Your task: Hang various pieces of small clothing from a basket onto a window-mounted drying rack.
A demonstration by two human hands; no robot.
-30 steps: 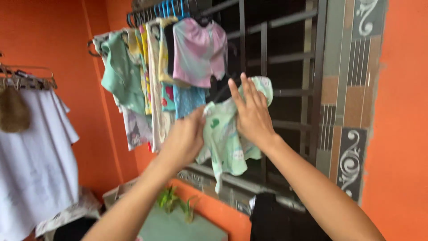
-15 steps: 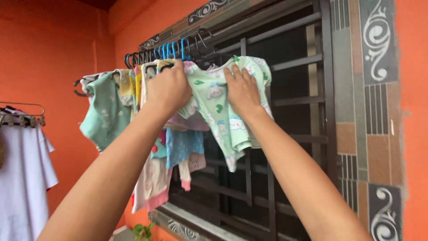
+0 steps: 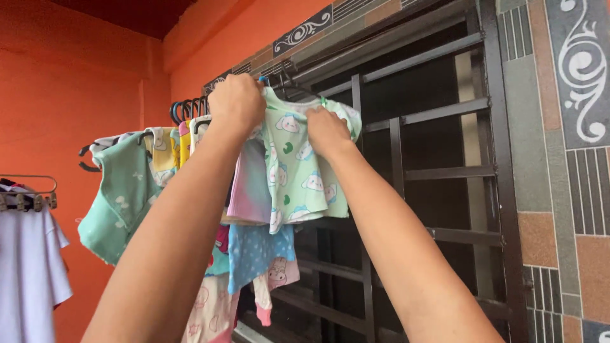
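A white shirt [image 3: 28, 267] is hung on a rack at the left edge of the view, against the orange wall [image 3: 82, 82]. A row of small garments is suspended from hooks along the window grille [image 3: 419, 171]; a mint dress [image 3: 121, 197] is placed at the left end of that row. The left hand [image 3: 236, 103] is closed on the top left shoulder of the pale green printed shirt [image 3: 304, 171], and the right hand [image 3: 325, 130] is closed on its right shoulder. The shirt is held at the right end of the row, on a dark hanger [image 3: 289, 86], just beside a pink-lilac top [image 3: 249, 187]. Patterned tiles [image 3: 559, 159] are fitted along the right edge.
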